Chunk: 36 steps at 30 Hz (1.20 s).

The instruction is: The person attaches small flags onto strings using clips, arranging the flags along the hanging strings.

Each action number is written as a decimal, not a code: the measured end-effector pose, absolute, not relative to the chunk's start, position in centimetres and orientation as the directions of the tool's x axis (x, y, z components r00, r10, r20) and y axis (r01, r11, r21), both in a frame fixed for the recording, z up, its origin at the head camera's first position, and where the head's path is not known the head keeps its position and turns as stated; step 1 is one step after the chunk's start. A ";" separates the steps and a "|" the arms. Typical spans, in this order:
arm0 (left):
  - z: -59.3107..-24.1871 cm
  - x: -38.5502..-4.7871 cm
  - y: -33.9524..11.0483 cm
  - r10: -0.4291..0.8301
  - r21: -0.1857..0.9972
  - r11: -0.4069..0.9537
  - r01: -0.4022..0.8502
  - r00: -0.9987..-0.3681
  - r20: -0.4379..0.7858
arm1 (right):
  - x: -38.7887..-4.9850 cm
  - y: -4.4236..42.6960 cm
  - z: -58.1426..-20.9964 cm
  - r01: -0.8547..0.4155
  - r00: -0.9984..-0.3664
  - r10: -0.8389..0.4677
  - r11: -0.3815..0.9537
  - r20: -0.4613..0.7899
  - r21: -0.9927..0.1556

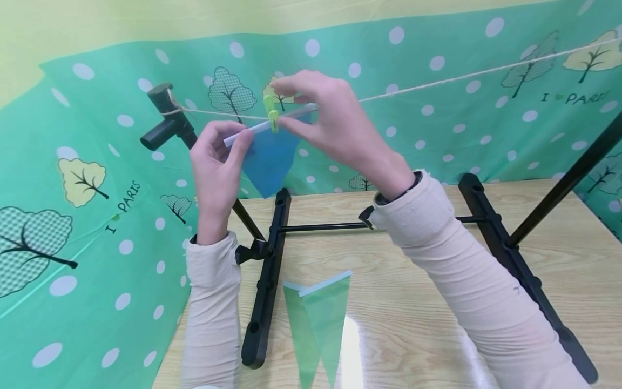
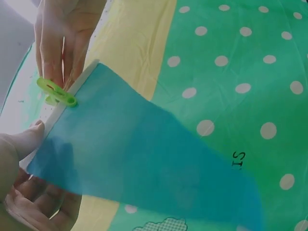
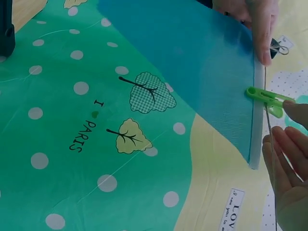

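Observation:
A blue pennant (image 1: 272, 162) with a white top band hangs at a thin string (image 1: 437, 82). My left hand (image 1: 216, 167) pinches the band's left end between thumb and fingers. Near the middle of the band, a green clothespin (image 1: 273, 113) is clamped across it. My right hand (image 1: 335, 113) is around the clothespin, its fingers spread. In the right wrist view the thumb (image 3: 298, 113) is at the handle end of the clothespin, while the other fingers (image 3: 288, 159) lie apart from it, beside the string.
The string is tied to a black post top (image 1: 167, 116) at left. Below stands a black frame with feet (image 1: 264, 302) and a crossbar (image 1: 320, 227). Two green pennants (image 1: 325, 313) lie overlapping on the wooden table (image 1: 413, 319). A patterned green cloth (image 1: 112, 189) stands behind.

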<state>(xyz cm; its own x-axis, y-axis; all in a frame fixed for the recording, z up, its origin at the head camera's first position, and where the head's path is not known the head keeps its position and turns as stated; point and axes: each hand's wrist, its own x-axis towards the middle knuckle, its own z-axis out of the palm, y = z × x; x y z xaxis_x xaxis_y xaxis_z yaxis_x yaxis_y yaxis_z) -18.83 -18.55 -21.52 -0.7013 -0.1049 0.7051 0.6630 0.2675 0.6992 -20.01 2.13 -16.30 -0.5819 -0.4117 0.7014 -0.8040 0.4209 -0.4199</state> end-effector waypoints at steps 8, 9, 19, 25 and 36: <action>-21.7 -18.4 -19.3 -0.107 0.693 0.294 0.658 -0.698 0.708 | -19.6 2.7 -16.6 -0.856 -0.499 -0.389 0.359 0.775 -0.371; -21.7 -18.3 -19.4 -0.108 0.692 0.295 0.659 -0.696 0.710 | -19.5 2.7 -16.6 -0.863 -0.488 -0.386 0.348 0.783 -0.367; -22.1 -17.4 -20.1 -0.129 0.717 0.303 0.627 -0.719 0.683 | -18.6 3.5 -16.9 -0.892 -0.440 -0.357 0.278 0.824 -0.356; -22.6 -16.9 -20.5 -0.143 0.738 0.286 0.611 -0.734 0.664 | -18.2 4.3 -17.5 -0.900 -0.425 -0.356 0.260 0.832 -0.349; -23.8 -16.0 -21.3 -0.148 0.763 0.327 0.558 -0.767 0.624 | -17.8 5.9 -19.3 -0.911 -0.397 -0.342 0.259 0.852 -0.320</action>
